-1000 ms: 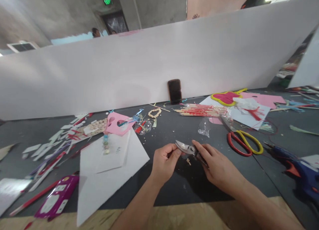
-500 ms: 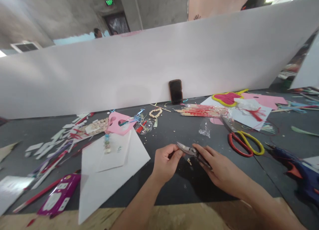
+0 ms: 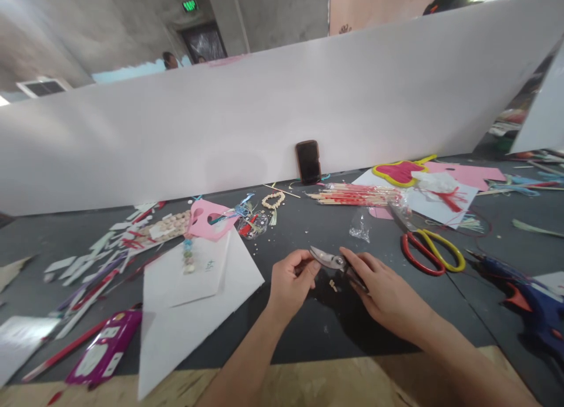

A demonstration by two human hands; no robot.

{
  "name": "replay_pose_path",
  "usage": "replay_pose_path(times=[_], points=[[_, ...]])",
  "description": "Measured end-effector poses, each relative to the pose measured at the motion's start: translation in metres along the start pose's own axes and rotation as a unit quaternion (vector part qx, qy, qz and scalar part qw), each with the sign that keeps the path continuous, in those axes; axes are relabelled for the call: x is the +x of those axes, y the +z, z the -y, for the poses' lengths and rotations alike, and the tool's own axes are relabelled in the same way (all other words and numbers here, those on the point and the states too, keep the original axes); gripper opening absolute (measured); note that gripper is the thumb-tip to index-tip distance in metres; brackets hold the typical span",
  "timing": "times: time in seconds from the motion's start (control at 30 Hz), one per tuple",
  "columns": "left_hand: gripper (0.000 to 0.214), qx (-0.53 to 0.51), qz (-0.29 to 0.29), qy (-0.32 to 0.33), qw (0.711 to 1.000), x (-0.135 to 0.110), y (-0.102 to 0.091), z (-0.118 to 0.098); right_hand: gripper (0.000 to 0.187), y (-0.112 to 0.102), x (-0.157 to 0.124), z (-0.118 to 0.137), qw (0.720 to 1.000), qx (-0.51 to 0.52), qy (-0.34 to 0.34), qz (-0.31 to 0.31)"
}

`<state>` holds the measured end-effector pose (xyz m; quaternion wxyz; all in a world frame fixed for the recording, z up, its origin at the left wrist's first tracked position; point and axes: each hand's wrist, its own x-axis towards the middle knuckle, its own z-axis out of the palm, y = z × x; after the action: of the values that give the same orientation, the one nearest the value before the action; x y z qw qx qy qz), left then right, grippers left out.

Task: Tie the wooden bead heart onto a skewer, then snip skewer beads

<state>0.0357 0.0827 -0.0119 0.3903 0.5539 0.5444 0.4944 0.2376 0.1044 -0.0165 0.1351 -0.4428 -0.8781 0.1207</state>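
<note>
In my right hand [image 3: 374, 283] is a pair of pruning shears [image 3: 328, 258], its fingers wrapped round the dark handles. The curved metal blades point left, towards my left hand [image 3: 291, 283]. The left thumb and index finger are pinched together at the blade tips; whatever lies between them is too small or hidden to name. Small pale cut pieces [image 3: 333, 285] lie on the dark table just below the blades. Further back rests a ring of pale beads [image 3: 274, 200] with a light tassel.
Red-and-yellow-handled scissors [image 3: 429, 251] and a blue glue gun [image 3: 524, 301] lie to the right. Bundled sticks [image 3: 356, 194] and a phone [image 3: 308, 161] are at the back, before a white partition [image 3: 198, 131]. White sheets [image 3: 176, 336] and a purple packet [image 3: 106, 348] occupy the left.
The shears' blades and handles have shifted slightly, and the left fingers have moved a little along the blade tips. Both hands stay in nearly the same place.
</note>
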Motion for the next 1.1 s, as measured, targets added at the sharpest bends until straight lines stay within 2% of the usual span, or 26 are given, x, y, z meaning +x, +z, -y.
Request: replay_pose_path(times=[0.17, 0.33, 0.7, 1.1], points=[[0.027, 0.024, -0.006, -0.002, 1.000, -0.001, 0.000, -0.002, 0.060, 0.005, 0.001, -0.001, 0.998, -0.044, -0.009, -0.035], [0.033, 0.040, 0.027, 0.009, 0.999, -0.002, -0.003, -0.001, 0.062, 0.002, 0.000, 0.000, 0.997, -0.061, -0.022, -0.042], [0.034, 0.012, 0.030, -0.005, 0.999, -0.004, -0.003, -0.003, 0.065, 0.006, -0.002, 0.002, 0.999, -0.015, -0.022, -0.036], [0.025, 0.059, 0.016, 0.046, 0.997, -0.006, -0.002, -0.009, 0.061, -0.008, -0.006, 0.001, 0.998, 0.057, -0.024, 0.032]])
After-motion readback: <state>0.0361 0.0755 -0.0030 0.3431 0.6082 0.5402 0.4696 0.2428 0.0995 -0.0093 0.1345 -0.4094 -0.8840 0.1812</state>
